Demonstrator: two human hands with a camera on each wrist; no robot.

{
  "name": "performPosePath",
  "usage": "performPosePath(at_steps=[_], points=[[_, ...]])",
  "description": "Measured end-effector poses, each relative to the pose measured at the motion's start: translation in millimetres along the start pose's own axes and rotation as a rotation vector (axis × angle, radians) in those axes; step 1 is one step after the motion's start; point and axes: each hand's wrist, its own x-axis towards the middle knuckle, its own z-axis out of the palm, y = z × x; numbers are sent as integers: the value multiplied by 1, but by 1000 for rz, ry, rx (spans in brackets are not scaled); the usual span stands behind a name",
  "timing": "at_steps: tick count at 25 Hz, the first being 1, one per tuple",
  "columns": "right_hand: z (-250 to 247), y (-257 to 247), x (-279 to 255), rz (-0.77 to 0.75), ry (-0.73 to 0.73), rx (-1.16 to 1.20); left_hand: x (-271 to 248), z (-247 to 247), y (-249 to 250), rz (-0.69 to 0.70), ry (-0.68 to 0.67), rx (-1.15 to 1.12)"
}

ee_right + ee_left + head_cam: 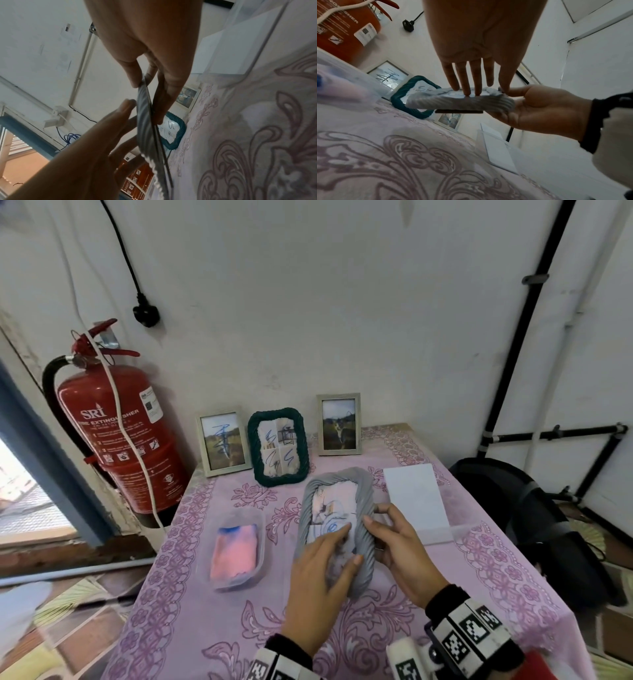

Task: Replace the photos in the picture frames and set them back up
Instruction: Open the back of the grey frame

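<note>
Grey frame: right grip clamps edge, left grip flat; 3 frames standing.

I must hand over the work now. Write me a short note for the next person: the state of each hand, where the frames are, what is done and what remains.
Left hand: fingers straight, pressing on the front of the grey frame.
Right hand: grips that frame's right edge, thumb in front, fingers behind; the frame is held above the table, not standing.
Standing at the back: two pale frames and the green frame, each with a picture in it.
White sheets lie to the right; a plastic tub to the left.
Left: stand the grey frame up. Which photos are new, I cannot tell.
</note>
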Motion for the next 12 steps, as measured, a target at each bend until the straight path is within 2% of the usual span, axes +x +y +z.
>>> performPosePath(at_steps=[4,8,12], points=[[5,-3,-1,-11,-33,38,1,6,7,-57,17,-133],[8,-2,1,-8,-30,-31,2,5,11,-98,60,-331],[8,6,6,-85,-10,-147,2,-2,5,-153,98,-532]])
